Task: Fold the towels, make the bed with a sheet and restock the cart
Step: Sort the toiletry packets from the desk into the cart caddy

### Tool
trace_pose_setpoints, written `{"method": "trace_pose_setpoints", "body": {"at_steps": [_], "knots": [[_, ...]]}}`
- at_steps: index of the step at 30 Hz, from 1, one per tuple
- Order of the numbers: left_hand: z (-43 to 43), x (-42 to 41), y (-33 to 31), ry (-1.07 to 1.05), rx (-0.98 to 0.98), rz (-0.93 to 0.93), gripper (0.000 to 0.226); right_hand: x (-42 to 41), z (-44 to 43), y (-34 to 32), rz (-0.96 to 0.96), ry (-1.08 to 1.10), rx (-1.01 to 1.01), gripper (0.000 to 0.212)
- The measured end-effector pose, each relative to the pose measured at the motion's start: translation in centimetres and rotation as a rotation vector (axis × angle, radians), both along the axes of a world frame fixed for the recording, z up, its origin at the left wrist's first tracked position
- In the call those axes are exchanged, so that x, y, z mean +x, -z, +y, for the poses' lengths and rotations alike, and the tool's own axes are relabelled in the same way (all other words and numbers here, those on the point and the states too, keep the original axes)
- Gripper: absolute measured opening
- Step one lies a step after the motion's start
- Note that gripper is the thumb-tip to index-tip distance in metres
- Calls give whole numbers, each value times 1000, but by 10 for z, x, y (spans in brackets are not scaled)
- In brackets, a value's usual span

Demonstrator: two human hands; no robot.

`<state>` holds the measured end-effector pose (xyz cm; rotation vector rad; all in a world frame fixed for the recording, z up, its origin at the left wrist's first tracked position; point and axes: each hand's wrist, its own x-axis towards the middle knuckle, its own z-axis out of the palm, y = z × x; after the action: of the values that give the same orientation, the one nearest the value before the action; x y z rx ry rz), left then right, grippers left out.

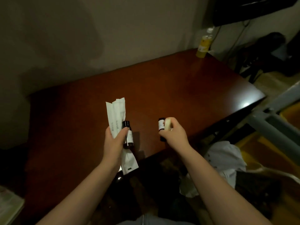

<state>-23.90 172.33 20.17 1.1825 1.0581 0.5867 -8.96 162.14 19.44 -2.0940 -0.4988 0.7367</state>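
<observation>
While apparently mid-restock, gripping packets (116, 116) and left bottle (129, 137) in left hand (113, 142). Clamping right bottle (161, 125) and pale disc (167, 125) in right hand (174, 135). Rest of task not shown.

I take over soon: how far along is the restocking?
Nothing looks finished. In hand: the left hand grips white packets and a dark bottle; the right hand holds a second bottle and a pale round piece. Left: none is in the cart yet; white cloth lies crumpled beside the table.

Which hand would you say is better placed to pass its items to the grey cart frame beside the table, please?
Probably the right hand: it holds a small dark bottle nearer the grey frame on that side; the left hand grips white packets and a larger bottle farther away.
</observation>
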Motion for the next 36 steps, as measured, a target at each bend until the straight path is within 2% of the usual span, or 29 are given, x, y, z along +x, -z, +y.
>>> {"method": "trace_pose_setpoints", "body": {"at_steps": [4,9,12,22,25,31,36], "knots": [[-47,-13,-21,116,30,-23,33,-24,-56,-33,-17,91,77,37],[-103,-35,-32,184,41,-39,39,-60,-126,-43,-8,135,135,30],[-150,-51,-35,222,-19,-61,37,-88,-176,-41,-1,180,171,29],[-393,-74,-36,507,-154,-97,31,-179,-425,-85,-66,332,309,30],[-460,-64,-43,597,-197,-83,41,-190,-479,-90,-80,414,318,31],[-538,-19,-63,689,-179,-67,38,-164,-547,-94,-121,539,395,35],[-576,70,-80,777,-167,-161,37,-76,-587,-113,-223,551,459,33]]}}
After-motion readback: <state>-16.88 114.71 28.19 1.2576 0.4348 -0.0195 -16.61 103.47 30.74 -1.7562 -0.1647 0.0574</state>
